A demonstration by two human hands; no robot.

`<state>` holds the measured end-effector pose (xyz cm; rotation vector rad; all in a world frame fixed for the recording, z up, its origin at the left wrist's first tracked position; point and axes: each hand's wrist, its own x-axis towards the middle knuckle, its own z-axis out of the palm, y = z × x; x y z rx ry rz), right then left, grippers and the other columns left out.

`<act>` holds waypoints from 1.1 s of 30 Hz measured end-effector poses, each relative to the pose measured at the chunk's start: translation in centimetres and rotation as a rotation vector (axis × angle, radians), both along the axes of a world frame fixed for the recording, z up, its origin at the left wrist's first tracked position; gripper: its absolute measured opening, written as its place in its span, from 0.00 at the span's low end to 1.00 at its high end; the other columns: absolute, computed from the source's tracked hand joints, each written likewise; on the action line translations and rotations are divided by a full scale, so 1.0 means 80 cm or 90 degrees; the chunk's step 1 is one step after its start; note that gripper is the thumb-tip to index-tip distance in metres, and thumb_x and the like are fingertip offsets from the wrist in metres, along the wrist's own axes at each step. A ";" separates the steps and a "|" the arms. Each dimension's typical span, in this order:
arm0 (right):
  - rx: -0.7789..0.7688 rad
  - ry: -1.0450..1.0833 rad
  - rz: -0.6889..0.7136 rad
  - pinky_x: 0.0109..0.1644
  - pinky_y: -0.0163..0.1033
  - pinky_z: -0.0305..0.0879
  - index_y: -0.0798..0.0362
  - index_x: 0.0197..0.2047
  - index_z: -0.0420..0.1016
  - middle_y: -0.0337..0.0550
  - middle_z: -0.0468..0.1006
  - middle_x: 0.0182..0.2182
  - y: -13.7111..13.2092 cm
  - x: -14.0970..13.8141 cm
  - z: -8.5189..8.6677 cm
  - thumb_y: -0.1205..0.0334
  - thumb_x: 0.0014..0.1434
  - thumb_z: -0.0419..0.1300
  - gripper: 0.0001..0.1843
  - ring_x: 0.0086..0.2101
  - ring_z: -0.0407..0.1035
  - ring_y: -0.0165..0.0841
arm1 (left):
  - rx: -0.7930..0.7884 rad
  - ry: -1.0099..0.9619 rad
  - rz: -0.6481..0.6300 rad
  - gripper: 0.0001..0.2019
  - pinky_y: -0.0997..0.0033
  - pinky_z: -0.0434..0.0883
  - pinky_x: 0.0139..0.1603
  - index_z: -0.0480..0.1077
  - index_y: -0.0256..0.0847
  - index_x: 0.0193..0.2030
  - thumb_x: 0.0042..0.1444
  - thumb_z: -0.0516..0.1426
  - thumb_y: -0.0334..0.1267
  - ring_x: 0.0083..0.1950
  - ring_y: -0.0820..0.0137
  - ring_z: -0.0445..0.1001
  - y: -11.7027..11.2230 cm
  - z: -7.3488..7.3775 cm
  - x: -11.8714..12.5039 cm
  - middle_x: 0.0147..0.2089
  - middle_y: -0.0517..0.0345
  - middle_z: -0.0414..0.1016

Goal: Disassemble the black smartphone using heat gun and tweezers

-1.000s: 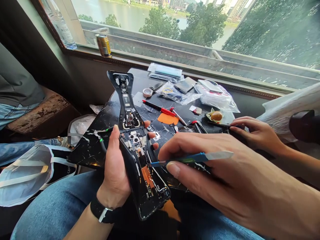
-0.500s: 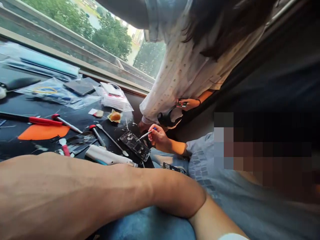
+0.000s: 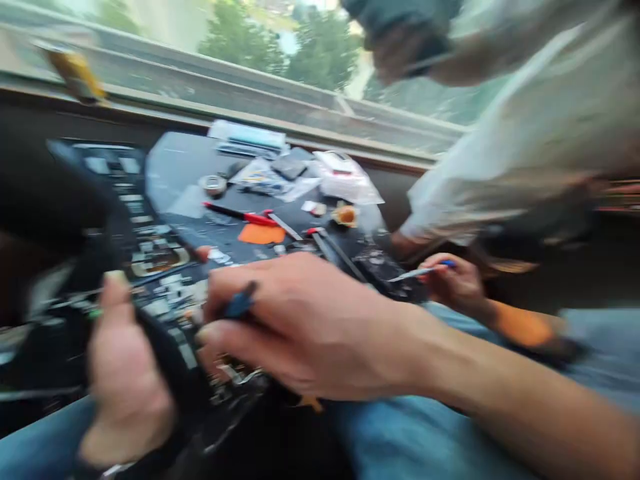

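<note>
Off the near edge of the black tabletop (image 3: pixel 175 173), the left hand (image 3: pixel 125 380) clamps an opened black device shell (image 3: pixel 165 300) with exposed circuit boards: probably light and stiff but fragile, best held by its rim. The right hand (image 3: pixel 305 327) pinches a blue-handled pry tool (image 3: pixel 239 301) just above it; blur hides finer detail.

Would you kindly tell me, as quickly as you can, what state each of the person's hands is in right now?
Left hand: closed, holding the opened smartphone.
Right hand: closed, fingers gripping a blue-handled pry tool.
</note>
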<state>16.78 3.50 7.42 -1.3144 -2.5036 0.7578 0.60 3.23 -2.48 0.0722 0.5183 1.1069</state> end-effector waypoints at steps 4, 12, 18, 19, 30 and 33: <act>-0.027 0.111 0.111 0.36 0.36 0.63 0.53 0.39 0.79 0.37 0.79 0.32 0.007 -0.009 0.000 0.63 0.75 0.55 0.14 0.31 0.70 0.30 | -0.032 0.127 0.092 0.35 0.49 0.82 0.54 0.72 0.38 0.66 0.71 0.45 0.64 0.49 0.51 0.85 -0.008 0.001 -0.038 0.44 0.46 0.85; -0.019 0.133 0.082 0.34 0.35 0.60 0.52 0.39 0.79 0.34 0.77 0.30 0.003 -0.008 -0.006 0.65 0.72 0.58 0.11 0.29 0.66 0.28 | 0.034 0.098 0.074 0.35 0.49 0.83 0.51 0.73 0.38 0.66 0.69 0.48 0.65 0.49 0.52 0.84 -0.007 -0.021 -0.035 0.50 0.44 0.83; -0.028 0.135 0.056 0.32 0.35 0.62 0.50 0.40 0.80 0.34 0.78 0.29 0.007 -0.010 -0.006 0.63 0.72 0.57 0.11 0.28 0.68 0.29 | 0.045 0.079 0.067 0.33 0.49 0.82 0.53 0.73 0.41 0.66 0.70 0.48 0.65 0.53 0.50 0.83 -0.005 -0.020 -0.038 0.51 0.45 0.83; -0.037 0.136 0.045 0.30 0.35 0.62 0.50 0.39 0.80 0.34 0.78 0.28 0.006 -0.010 -0.005 0.62 0.73 0.57 0.11 0.27 0.67 0.28 | 0.042 0.078 0.067 0.34 0.49 0.82 0.53 0.72 0.40 0.66 0.69 0.49 0.65 0.54 0.50 0.83 -0.005 -0.020 -0.037 0.52 0.44 0.82; -0.038 0.189 0.091 0.27 0.32 0.61 0.48 0.38 0.78 0.29 0.76 0.24 -0.004 -0.014 -0.019 0.60 0.74 0.58 0.11 0.22 0.66 0.24 | -0.023 0.024 0.073 0.35 0.63 0.80 0.41 0.76 0.40 0.63 0.66 0.52 0.67 0.39 0.62 0.80 -0.007 -0.016 -0.036 0.44 0.48 0.81; 0.010 0.177 0.090 0.26 0.33 0.60 0.48 0.38 0.79 0.29 0.74 0.23 -0.004 -0.014 -0.024 0.58 0.75 0.59 0.12 0.20 0.64 0.24 | -0.035 0.005 0.068 0.35 0.64 0.80 0.41 0.76 0.40 0.63 0.66 0.53 0.68 0.40 0.62 0.80 -0.006 -0.013 -0.035 0.45 0.47 0.80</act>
